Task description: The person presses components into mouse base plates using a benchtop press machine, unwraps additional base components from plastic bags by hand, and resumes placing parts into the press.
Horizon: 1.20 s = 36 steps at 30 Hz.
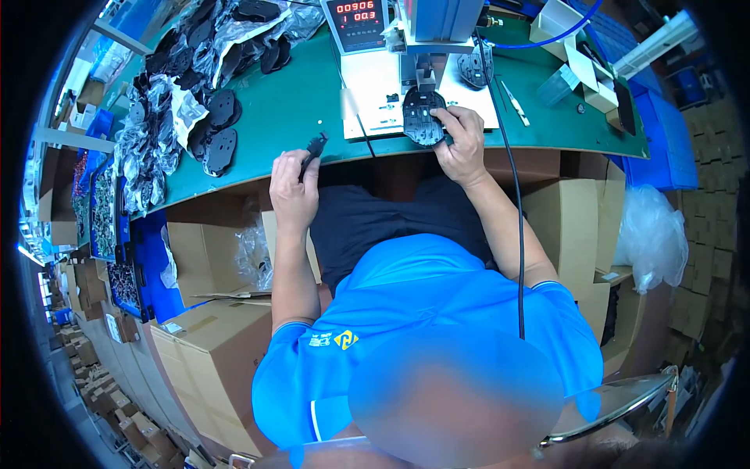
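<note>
1. Blue shirt (pixel 426 281), nearest the camera, fills the lower middle of the view; dark trousers (pixel 367 227) beyond it, below the bench edge.
2. Left hand (pixel 294 191): at the front edge of the green bench (pixel 301 98). Thumb and fingers pinched together on a small black part (pixel 316 145), which projects past the fingertips.
3. Right hand (pixel 462 147): thumb and fingers clamped on the right side of a black oval part (pixel 423 121), its detailed face visible.
4. Position of oval part: at the front edge of the white platform (pixel 371 74), just below the lower end of the press (pixel 444 19). Contact with press or platform: cannot tell.
5. Second black part (pixel 473 69), similar: on the platform, right of the press.
6. Counter (pixel 355 31), left of press: red digits, 00906 above 1 00.3.
7. Black cable (pixel 515 172) passes over the bench edge, right of the right hand. Slim tool (pixel 516 109) lies beyond the cable on the bench.
8. Bench, left side: loose black parts (pixel 223 148) beside and among crumpled plastic wrapping (pixel 160 94).
9. Cardboard box (pixel 211 328): below the bench, left of the person.
</note>
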### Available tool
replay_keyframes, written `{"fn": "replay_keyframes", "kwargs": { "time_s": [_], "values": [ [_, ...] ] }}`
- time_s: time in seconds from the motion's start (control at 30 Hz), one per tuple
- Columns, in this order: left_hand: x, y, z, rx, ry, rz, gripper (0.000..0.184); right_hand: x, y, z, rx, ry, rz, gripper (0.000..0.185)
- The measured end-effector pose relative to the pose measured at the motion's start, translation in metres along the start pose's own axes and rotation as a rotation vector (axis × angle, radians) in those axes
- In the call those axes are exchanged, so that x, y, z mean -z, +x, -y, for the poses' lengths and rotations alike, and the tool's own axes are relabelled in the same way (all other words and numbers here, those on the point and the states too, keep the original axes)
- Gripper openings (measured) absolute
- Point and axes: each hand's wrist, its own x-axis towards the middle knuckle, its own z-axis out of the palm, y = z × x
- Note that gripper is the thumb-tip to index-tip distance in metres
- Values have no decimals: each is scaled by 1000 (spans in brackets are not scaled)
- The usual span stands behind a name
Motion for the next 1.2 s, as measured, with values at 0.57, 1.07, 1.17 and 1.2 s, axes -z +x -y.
{"fn": "replay_keyframes", "kwargs": {
  "time_s": [0.57, 1.07, 1.17, 1.2],
  "values": [
    [-79, 73, -85, -570, -281, 10, 46, 89, -112, 29, -360, 179, 92, 40],
    [-102, 67, -93, -579, 29, 50, 44, 146, -416, -99, -1488, -333, 423, 42],
    [-103, 69, -94, -567, 17, 65, 44, 137, -438, -112, -1489, -277, 322, 46],
    [-102, 70, -95, -566, 18, 68, 44, 133, -436, -116, -1486, -221, 300, 47]
  ]
}}
